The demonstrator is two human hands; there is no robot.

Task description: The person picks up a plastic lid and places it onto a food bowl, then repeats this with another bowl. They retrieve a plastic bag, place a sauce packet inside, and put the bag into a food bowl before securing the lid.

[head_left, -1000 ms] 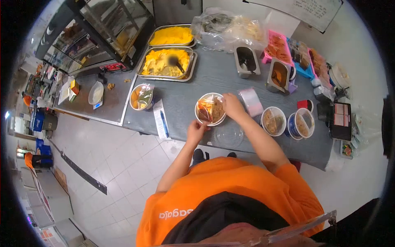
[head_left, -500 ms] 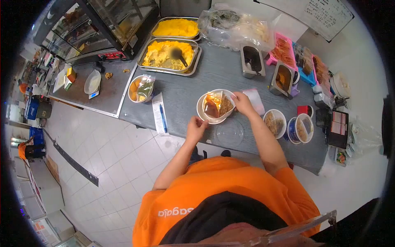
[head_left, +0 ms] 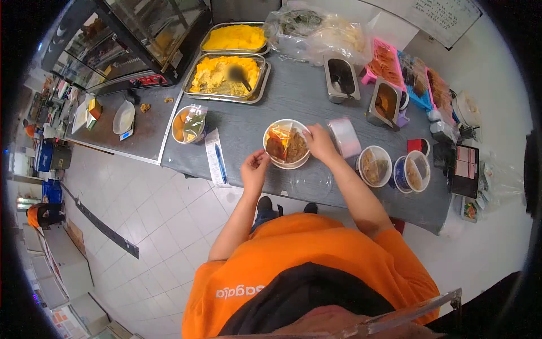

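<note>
On the near part of the grey table (head_left: 254,125), the open bowl (head_left: 289,166) stands between the two hands. It already has a brown food (head_left: 297,148) on one side and a shiny packet (head_left: 277,142) on the other, so the filling looks mostly done, in my judgement. The closing is left: a clear lid (head_left: 312,183) lies flat on the table, just beside the bowl. The right hand (head_left: 320,142) has its grip closed on the rim. The left hand (head_left: 255,168) has its fingertips at the opposite edge; I cannot tell if they grip the rim or the packet, or only touch.

Near the right hand there is a pack (head_left: 344,138), and beyond it a second bowl (head_left: 374,185) and a third bowl (head_left: 427,176) with food inside. On the other side, a fourth bowl (head_left: 188,141) stands beside a paper slip (head_left: 214,148) with a blue pen (head_left: 221,165) on it. Farther back are trays (head_left: 221,99) of yellow food, two metal pans (head_left: 344,98), plastic bags (head_left: 313,35) and a pink basket (head_left: 370,75).

In the room, a glass cabinet (head_left: 152,42) stands by the wall, the floor (head_left: 152,217) is of pale tiles, and another person (head_left: 37,215) in orange is far away.
</note>
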